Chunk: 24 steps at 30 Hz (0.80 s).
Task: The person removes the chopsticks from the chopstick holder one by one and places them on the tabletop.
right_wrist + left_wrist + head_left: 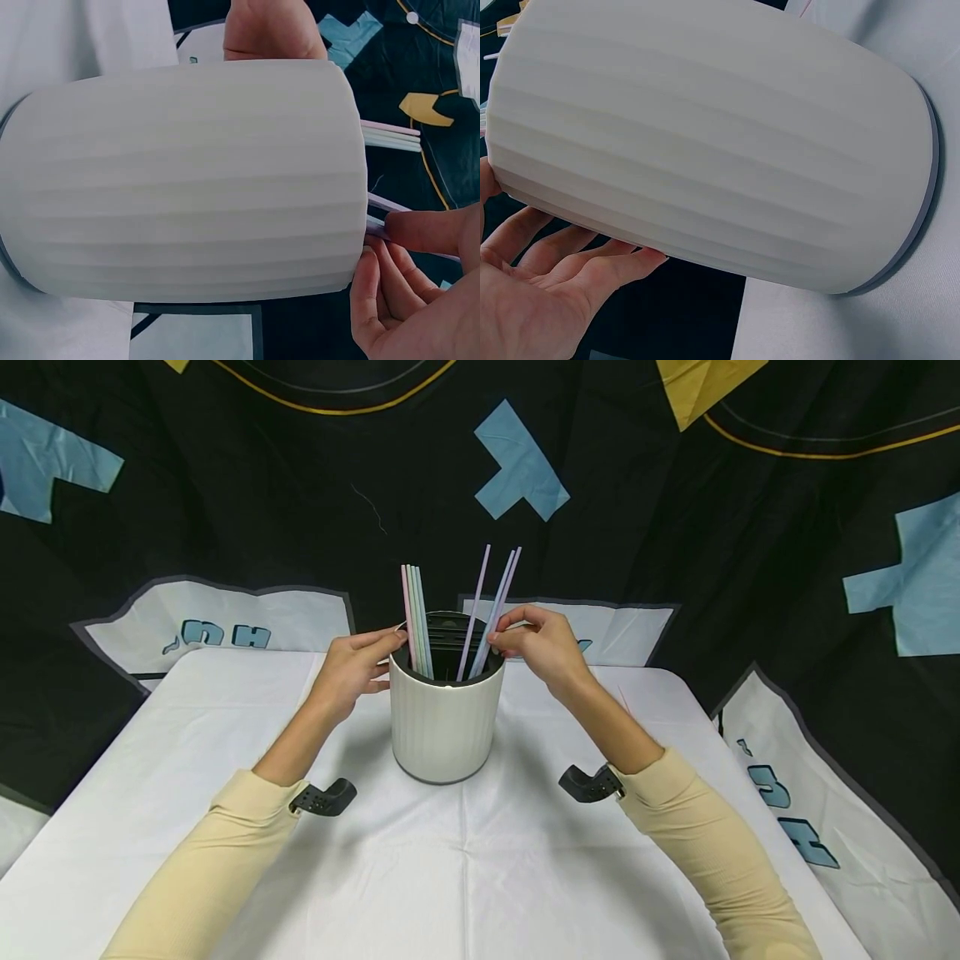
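A white ribbed container (446, 727) with a dark rim and base stands upright on the table. Its black inside shows a slotted part at the back. My left hand (351, 670) grips the container's left rim, thumb on the edge and fingers along the outer wall. Beside that thumb, several pastel straws (419, 618) stand in a bundle. At the right, my right hand (546, 650) pinches lilac and blue straws (504, 589) between thumb and fingers near the rim; how many it holds I cannot tell. One lilac straw (476, 602) leans apart from them. The straws' lower ends are hidden inside.
A white cloth covers the table (465, 877). Behind it hangs a black backdrop (420, 485) with blue and yellow shapes. Each forearm, in a cream sleeve (690, 827), carries a black wrist camera (326, 797). A thin pink line (624, 700) shows behind the right forearm.
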Motion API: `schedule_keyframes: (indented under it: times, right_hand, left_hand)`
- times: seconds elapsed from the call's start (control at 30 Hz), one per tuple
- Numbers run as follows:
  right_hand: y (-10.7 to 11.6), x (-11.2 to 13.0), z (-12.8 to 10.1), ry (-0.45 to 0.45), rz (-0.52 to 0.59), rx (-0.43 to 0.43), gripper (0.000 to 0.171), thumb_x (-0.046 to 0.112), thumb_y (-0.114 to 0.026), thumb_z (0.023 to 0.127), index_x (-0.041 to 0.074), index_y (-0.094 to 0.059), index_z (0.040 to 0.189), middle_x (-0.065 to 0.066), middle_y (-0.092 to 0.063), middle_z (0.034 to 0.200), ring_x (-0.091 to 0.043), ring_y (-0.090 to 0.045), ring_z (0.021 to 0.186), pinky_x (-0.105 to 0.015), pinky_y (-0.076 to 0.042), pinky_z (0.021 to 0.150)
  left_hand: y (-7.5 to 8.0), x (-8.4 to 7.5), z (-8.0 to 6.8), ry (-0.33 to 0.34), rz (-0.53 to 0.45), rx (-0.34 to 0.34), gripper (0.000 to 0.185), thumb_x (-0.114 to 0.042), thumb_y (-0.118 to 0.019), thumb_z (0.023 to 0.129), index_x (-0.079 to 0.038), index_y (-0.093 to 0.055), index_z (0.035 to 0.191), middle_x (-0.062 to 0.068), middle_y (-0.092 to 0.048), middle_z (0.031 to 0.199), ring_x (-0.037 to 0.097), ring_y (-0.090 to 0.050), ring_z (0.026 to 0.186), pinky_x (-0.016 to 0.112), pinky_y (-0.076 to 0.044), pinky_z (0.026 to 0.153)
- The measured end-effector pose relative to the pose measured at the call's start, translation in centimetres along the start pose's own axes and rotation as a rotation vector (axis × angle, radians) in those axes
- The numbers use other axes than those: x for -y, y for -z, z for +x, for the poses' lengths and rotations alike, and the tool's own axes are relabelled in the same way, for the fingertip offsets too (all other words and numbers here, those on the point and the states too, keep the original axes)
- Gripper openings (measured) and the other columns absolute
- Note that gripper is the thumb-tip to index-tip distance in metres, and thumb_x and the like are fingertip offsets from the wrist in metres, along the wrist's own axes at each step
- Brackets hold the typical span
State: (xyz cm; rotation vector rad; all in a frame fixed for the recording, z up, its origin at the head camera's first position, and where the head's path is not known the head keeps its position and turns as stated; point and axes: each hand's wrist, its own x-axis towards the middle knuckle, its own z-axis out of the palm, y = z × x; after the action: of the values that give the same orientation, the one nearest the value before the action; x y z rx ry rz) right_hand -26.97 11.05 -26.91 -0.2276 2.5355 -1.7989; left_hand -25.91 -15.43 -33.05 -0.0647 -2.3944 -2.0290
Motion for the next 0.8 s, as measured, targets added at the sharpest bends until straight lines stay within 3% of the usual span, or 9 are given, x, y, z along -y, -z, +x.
schedule_keyframes:
  times: [0.13,0.4,0.8]
  right_hand:
    - [0.1,0.1,0.0,0.008,0.007,0.003,0.016,0.013,-0.070,0.093,0.005,-0.066,0.105,-0.011,-0.072,0.104,-0.023,-0.070,0.093,-0.042,-0.058,0.095]
    - [0.8,1.1,0.1,0.062,-0.007,-0.016,0.013,0.015,-0.070,0.094,0.007,-0.067,0.104,-0.010,-0.073,0.103,-0.023,-0.069,0.088,-0.030,-0.060,0.080]
    - [3.7,3.8,0.0,0.138,0.118,-0.078,0.014,0.015,-0.070,0.096,0.005,-0.066,0.106,-0.008,-0.073,0.098,-0.028,-0.074,0.089,-0.027,-0.062,0.080]
  left_hand:
    - [0.1,0.1,0.0,-0.002,-0.002,0.003,0.054,-0.039,-0.060,0.102,-0.011,-0.054,0.148,0.013,-0.054,0.150,0.038,-0.057,0.132,0.053,-0.053,0.101]
    - [0.1,0.1,-0.2,-0.010,0.000,0.005,0.055,-0.040,-0.061,0.101,-0.012,-0.054,0.148,0.013,-0.054,0.150,0.038,-0.057,0.132,0.053,-0.053,0.101]
    - [0.1,0.0,0.0,-0.014,-0.012,0.007,0.054,-0.039,-0.062,0.101,-0.012,-0.055,0.147,0.012,-0.055,0.149,0.037,-0.058,0.131,0.053,-0.053,0.101]
